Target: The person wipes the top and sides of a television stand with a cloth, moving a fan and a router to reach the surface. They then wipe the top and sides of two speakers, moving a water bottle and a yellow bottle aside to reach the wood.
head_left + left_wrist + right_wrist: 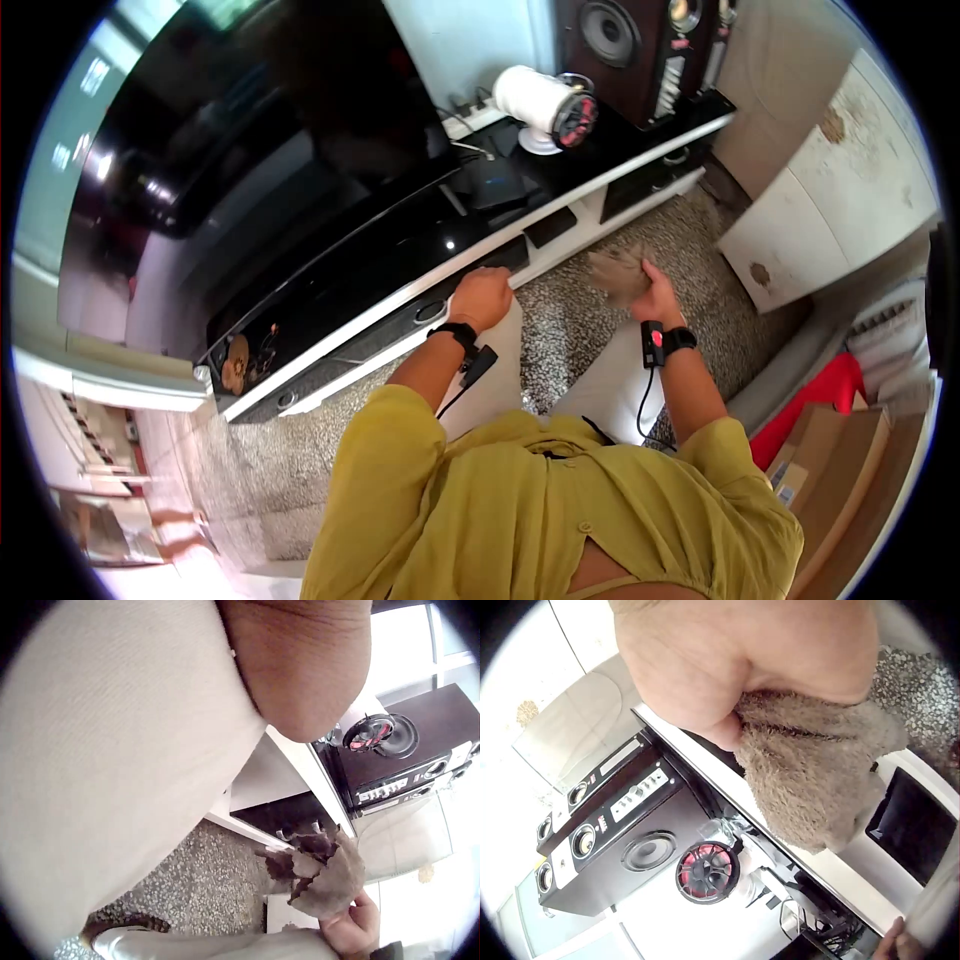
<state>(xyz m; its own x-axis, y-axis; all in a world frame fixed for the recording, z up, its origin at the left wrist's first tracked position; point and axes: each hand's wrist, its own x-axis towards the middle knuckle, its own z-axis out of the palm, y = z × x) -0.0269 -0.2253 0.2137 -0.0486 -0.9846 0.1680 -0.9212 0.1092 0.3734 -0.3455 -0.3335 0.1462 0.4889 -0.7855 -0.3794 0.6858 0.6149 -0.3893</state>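
Observation:
A ragged, fluffy grey-brown cloth (617, 275) hangs from my right hand (656, 295), which grips it by one end above the floor. It is blurred in the head view. The right wrist view shows the pile of the cloth (802, 772) close up, bunched below the palm; in the left wrist view its torn-looking edges (322, 874) stick out. My left hand (482, 298) rests on the left knee of the light trousers (127, 750), holding nothing. Only part of that left hand (300, 667) shows in its own wrist view, with the fingers hidden.
Ahead stands a low black-and-white TV unit (600, 185) with a large dark TV (270, 130), a white cylindrical speaker (545, 105) and tall speakers (630, 50). A white cabinet (840, 190) is at the right, near a cardboard box (830, 450) and red cloth (810, 405). The floor (560, 330) is speckled.

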